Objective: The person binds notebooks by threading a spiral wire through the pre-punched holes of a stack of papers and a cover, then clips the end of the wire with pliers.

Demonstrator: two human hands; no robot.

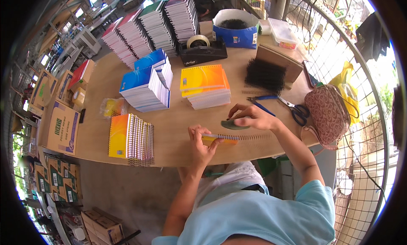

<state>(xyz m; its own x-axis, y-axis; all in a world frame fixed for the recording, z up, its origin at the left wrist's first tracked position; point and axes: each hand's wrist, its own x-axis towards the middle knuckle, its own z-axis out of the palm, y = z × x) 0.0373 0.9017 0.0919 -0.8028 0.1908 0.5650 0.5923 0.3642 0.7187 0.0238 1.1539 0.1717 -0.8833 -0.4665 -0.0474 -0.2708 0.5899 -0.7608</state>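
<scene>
From a distance, I find the yellow-and-orange notebook (229,140) held edge-on above the near side of the tabletop (169,134), a dark spiral coil (254,137) jutting from its right end. My left hand (202,144) pinches it between thumb and fingers; my right hand (255,117) is curled around a dark green pad (234,125) just above the coil. I'd keep the pages squared, the coil in line with the spine, and any pressure light so the wire doesn't bend. Farther out lie blue-handled pliers (266,97) and 1 pair of scissors (293,107).
</scene>
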